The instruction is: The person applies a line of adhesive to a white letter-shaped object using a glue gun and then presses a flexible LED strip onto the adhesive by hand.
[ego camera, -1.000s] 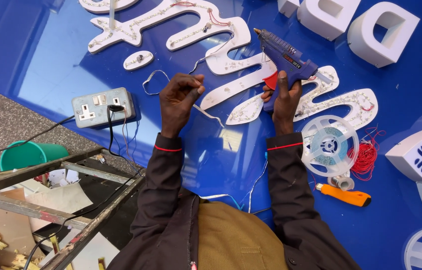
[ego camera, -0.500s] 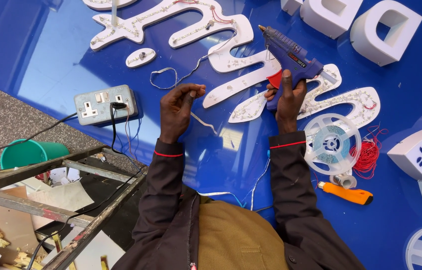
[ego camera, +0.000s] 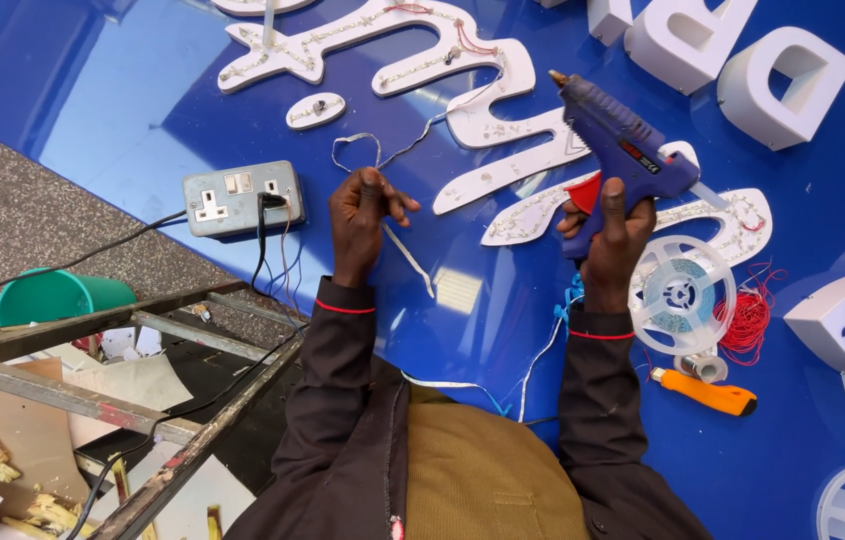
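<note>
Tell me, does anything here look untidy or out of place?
Yes. A loose tangle of red wire lies on the blue panel beside the clear reel, and paper scraps litter the floor under the metal frame.

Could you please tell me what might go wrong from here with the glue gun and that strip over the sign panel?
The right hand holds the blue glue gun above the white letter shapes; glue could drip onto them or the glossy blue panel. The thin white strip in the left hand hangs loose and might kink. Cables trail from the socket box beside that hand and may snag its sleeve.
</note>
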